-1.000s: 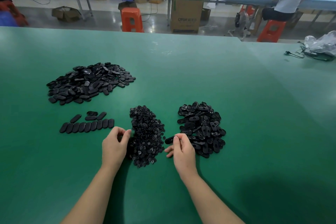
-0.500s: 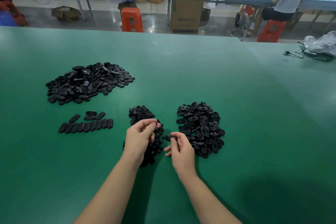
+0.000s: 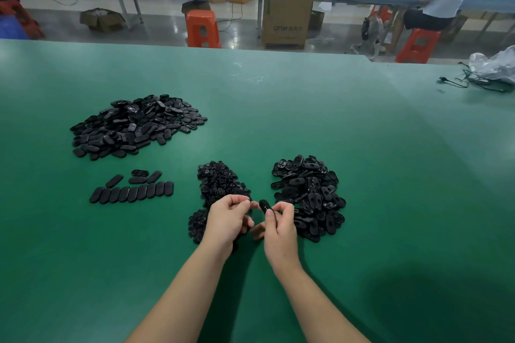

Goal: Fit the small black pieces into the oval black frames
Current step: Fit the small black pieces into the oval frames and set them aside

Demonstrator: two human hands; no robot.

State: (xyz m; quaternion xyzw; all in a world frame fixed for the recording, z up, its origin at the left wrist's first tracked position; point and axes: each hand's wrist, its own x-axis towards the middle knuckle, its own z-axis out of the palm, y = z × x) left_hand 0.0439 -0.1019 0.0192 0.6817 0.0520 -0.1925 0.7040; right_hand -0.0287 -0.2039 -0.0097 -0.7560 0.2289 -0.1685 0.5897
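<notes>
Large finished heap (image 3: 136, 127) at ten o'clock, tidy row (image 3: 132, 194) below; two unworked heaps remained; right hand (image 3: 278, 227) pinched an oval frame (image 3: 264, 205), left hand (image 3: 227, 218) curled, contents indiscernible.

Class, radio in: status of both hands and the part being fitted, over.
Right hand pinches an oval frame. Left hand fingers curled beside it; small piece not visible. Pile of small pieces just behind. Nothing between them.

One oval black frame (image 3: 264, 205) raised between heaps of small black pieces (image 3: 220, 184) and oval frames (image 3: 309, 198).
</notes>
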